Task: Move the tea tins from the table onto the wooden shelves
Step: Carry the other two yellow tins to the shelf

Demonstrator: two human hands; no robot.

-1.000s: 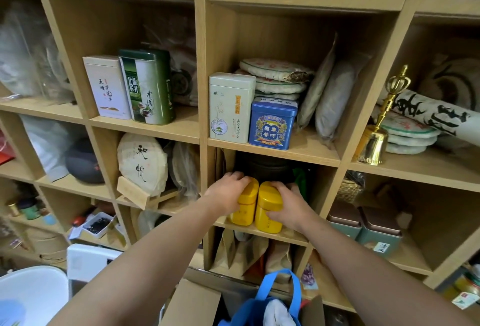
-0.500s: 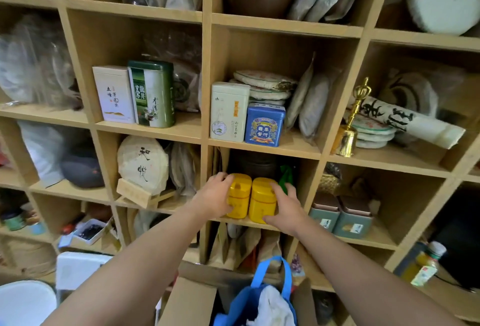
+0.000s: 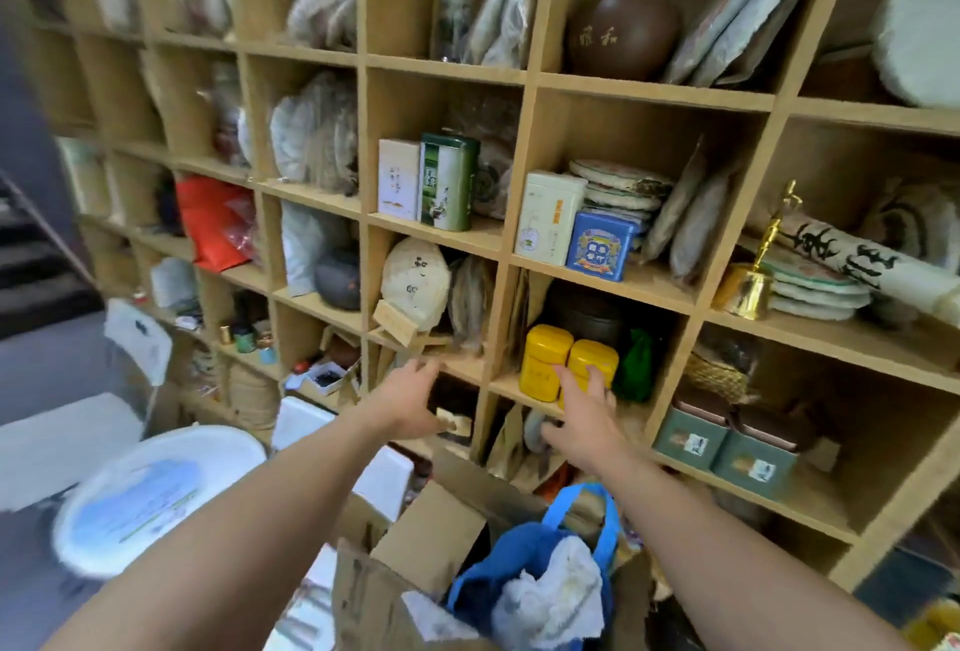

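Two yellow tea tins [image 3: 545, 362] stand side by side in a compartment of the wooden shelves [image 3: 613, 281], low in the middle of the head view. My right hand [image 3: 587, 416] hovers just in front of the right yellow tin [image 3: 597, 362], fingers spread, holding nothing. My left hand [image 3: 408, 398] is open too, off to the left of the tins, in front of the neighbouring compartment. One shelf up stand a cream tin [image 3: 548, 219] and a blue tin [image 3: 600, 245]; further left, a white tin [image 3: 399, 178] and a green tin [image 3: 447, 183].
Two grey-green tins [image 3: 727, 448] sit in the compartment at lower right. A gold bell [image 3: 748, 281] stands on the shelf at right. Below my arms are an open cardboard box [image 3: 431, 536] and a blue bag [image 3: 524, 567]. A white tub [image 3: 156, 494] lies at lower left.
Both hands have let go of the yellow tins and drawn back from the shelf, the left one moving leftward. The camera has pulled back and swung left.
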